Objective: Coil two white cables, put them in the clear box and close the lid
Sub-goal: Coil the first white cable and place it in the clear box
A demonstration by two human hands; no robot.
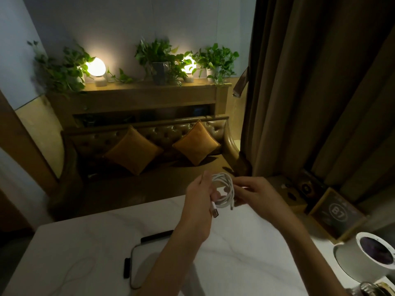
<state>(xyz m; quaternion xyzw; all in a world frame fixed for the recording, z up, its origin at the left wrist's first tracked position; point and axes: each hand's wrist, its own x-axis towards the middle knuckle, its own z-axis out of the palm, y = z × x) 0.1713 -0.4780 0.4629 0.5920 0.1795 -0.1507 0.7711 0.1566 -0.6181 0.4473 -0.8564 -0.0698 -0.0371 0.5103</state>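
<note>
A white cable (224,189) is wound into a small coil held up above the far edge of the white marble table (245,253). My left hand (199,199) grips the coil's left side, and a plug end hangs down below its fingers. My right hand (254,194) pinches the coil's right side. The clear box (136,265) with black latches lies flat on the table near the front, partly hidden by my left forearm. A second white cable (72,272) lies loose and faint on the table to the left of the box.
A white cup (372,259) with dark contents stands at the table's right edge. Beside it stands a framed sign marked B7 (337,212). A brown sofa with two orange cushions sits beyond the table, and a brown curtain hangs at right.
</note>
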